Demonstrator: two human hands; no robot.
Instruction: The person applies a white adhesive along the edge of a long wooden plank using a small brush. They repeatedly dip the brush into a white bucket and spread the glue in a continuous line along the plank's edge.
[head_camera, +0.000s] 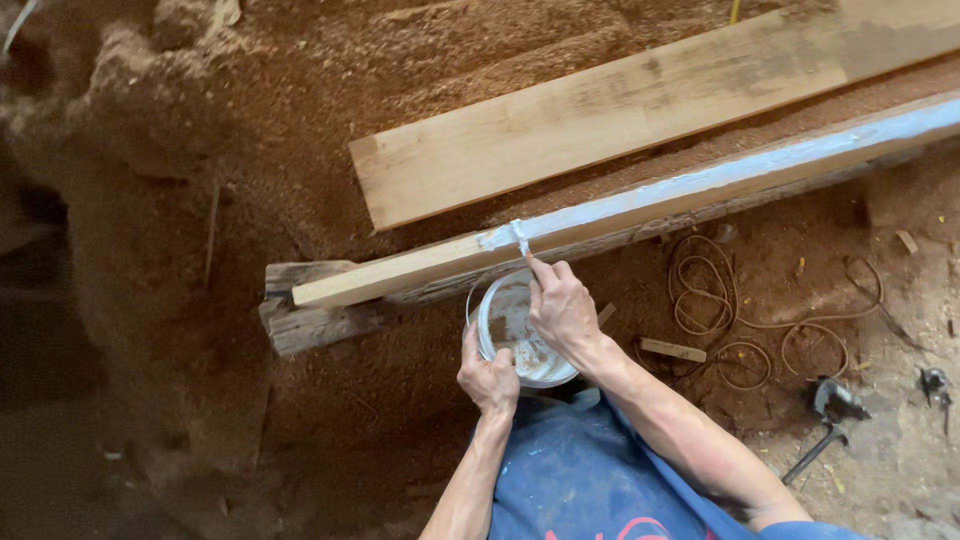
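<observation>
My left hand (489, 378) grips the rim of a clear round bowl (505, 312) holding white paste. My right hand (560, 305) is above the bowl, its index finger stretched up to the edge of a long narrow wooden board (400, 272). White paste (700, 180) coats the board's upper edge from my fingertip rightward to the frame edge; the left stretch of the board is bare wood. The board rests on a rough wooden block (310, 322) at its left end.
A wider plank (600, 115) lies behind the board on a floor covered in sawdust (300, 120). Coiled cord (720, 310), a small wood scrap (672, 349) and metal tools (830, 410) lie at the right. A sawdust heap rises at the upper left.
</observation>
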